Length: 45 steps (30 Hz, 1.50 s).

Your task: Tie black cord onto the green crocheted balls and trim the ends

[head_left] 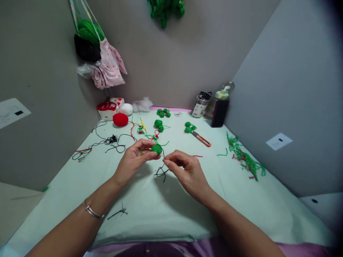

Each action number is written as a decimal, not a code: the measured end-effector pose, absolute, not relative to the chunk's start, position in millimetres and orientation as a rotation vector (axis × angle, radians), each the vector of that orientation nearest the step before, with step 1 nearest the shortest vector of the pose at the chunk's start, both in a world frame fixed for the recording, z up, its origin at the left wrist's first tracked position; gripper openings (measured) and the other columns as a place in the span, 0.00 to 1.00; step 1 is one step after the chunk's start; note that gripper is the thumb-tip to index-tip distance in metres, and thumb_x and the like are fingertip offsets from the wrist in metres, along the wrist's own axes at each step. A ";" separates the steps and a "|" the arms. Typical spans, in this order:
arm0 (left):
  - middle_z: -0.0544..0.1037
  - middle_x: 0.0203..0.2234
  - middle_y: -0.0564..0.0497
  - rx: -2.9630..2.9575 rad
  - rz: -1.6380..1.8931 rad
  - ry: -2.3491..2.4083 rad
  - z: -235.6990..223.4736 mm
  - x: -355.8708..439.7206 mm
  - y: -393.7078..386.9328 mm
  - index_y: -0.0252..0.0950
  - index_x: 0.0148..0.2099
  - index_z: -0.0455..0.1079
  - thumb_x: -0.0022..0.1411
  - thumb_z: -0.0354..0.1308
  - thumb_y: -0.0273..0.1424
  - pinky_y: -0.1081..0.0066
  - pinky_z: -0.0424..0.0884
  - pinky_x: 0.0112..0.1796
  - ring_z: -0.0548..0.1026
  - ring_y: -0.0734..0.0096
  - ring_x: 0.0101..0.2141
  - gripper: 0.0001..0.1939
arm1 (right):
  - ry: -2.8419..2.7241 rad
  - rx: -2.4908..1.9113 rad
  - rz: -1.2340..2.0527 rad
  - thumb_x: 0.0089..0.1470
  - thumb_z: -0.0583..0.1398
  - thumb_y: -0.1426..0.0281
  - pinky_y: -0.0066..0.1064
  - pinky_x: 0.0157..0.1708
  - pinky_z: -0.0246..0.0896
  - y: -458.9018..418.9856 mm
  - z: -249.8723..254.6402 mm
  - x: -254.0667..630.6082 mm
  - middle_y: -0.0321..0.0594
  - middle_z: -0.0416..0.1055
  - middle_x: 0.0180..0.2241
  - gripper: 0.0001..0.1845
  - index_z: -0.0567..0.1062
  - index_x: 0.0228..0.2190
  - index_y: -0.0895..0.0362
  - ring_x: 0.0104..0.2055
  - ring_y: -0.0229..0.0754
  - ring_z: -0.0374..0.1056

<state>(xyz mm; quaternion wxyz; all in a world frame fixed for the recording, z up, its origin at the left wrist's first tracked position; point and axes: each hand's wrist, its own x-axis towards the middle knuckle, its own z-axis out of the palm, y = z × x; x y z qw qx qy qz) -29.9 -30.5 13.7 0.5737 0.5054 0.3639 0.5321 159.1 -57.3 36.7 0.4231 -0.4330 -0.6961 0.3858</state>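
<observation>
Between the thumb and fingers of my left hand [136, 155] is a small green crocheted ball [157, 149]. My right hand [187, 171] pinches at the end of a dark thread just right of the ball; whether a needle is in the pinch is too small to tell. Black thread [161, 172] hangs below in a loose tangle over the cloth. Just beyond my left hand lie green and red yarn pieces and a yellow-handled crochet hook [143, 123]. Two green crocheted balls [158, 125] rest behind the held one.
A red yarn ball [120, 119] and black thread tangle [113, 139] lie left. Orange-handled snips [201, 139] lie right, near a heap of yarn scraps [246, 160]. A pen cup [199, 106], phone [220, 113] and bottle [222, 95] stand at the back. Walls enclose the table.
</observation>
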 end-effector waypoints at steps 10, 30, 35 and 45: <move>0.78 0.35 0.52 1.170 1.214 0.788 9.2 -31.9 -30.0 0.38 0.44 0.75 0.58 0.68 0.33 0.64 0.77 0.46 0.78 0.69 0.37 0.12 | -1.624 -1.099 1.184 0.57 0.62 0.64 0.26 0.24 0.52 -56.3 38.6 161.0 0.33 0.64 0.22 0.11 0.76 0.30 0.59 0.24 0.33 0.56; 0.78 0.34 0.52 1.164 1.186 0.789 6.3 -33.1 -28.5 0.38 0.43 0.75 0.58 0.68 0.34 0.65 0.76 0.45 0.78 0.69 0.36 0.11 | -1.638 -1.086 1.212 0.57 0.62 0.64 0.26 0.24 0.51 -58.5 37.4 160.6 0.32 0.63 0.21 0.10 0.76 0.29 0.58 0.24 0.32 0.55; 0.77 0.33 0.53 1.182 1.194 0.778 10.4 -30.7 -29.8 0.38 0.43 0.75 0.57 0.69 0.32 0.67 0.76 0.45 0.77 0.71 0.36 0.11 | -1.649 -1.080 1.157 0.57 0.62 0.63 0.26 0.24 0.52 -58.5 35.5 160.2 0.33 0.64 0.22 0.11 0.77 0.30 0.58 0.24 0.33 0.56; 0.76 0.38 0.52 0.994 1.142 0.712 15.1 -27.3 -36.4 0.40 0.46 0.76 0.58 0.67 0.31 0.66 0.73 0.51 0.74 0.71 0.41 0.13 | -1.687 -0.959 0.909 0.58 0.62 0.71 0.30 0.32 0.60 -51.8 19.6 156.3 0.38 0.70 0.28 0.05 0.79 0.32 0.56 0.29 0.36 0.63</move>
